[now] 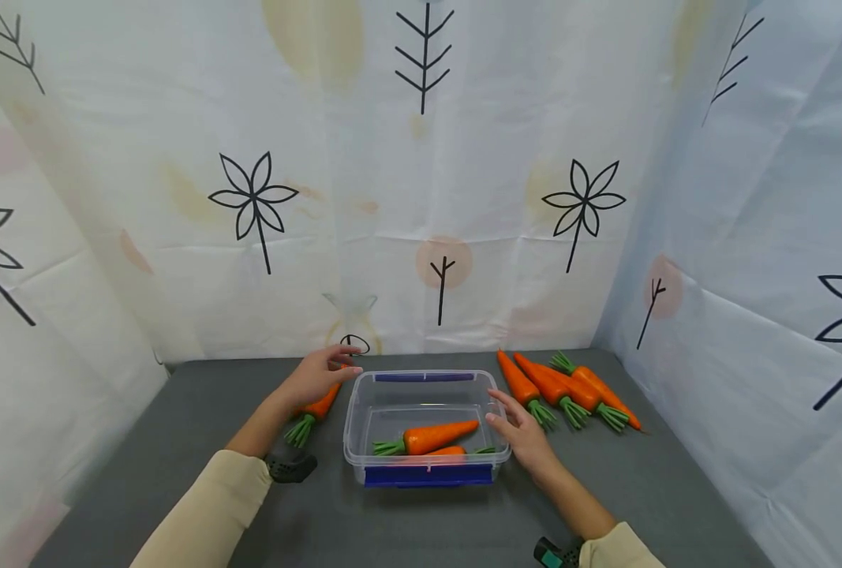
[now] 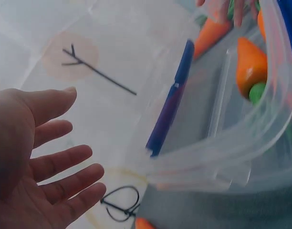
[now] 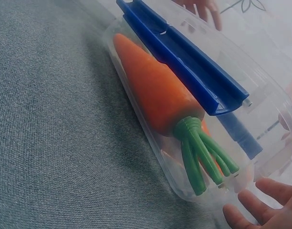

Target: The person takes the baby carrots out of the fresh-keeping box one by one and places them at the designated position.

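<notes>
A clear plastic container (image 1: 349,442) with blue latches (image 1: 428,476) stands lidless on the table. Inside it lie two orange carrots with green stems, the upper one (image 1: 440,436) plainly seen, the lower one (image 1: 449,451) partly behind the front rim. My left hand (image 1: 312,381) is held over a carrot (image 1: 323,406) left of the container and partly hides it. In the left wrist view its fingers are spread and hold nothing. At the container's right side is my right hand (image 1: 525,439), thumb and fingers extended by the rim; whether they touch it I cannot tell.
Several more carrots (image 1: 548,383) lie side by side at the back right of the grey table (image 1: 364,528). A patterned white cloth (image 1: 392,197) rises behind the table and along both sides.
</notes>
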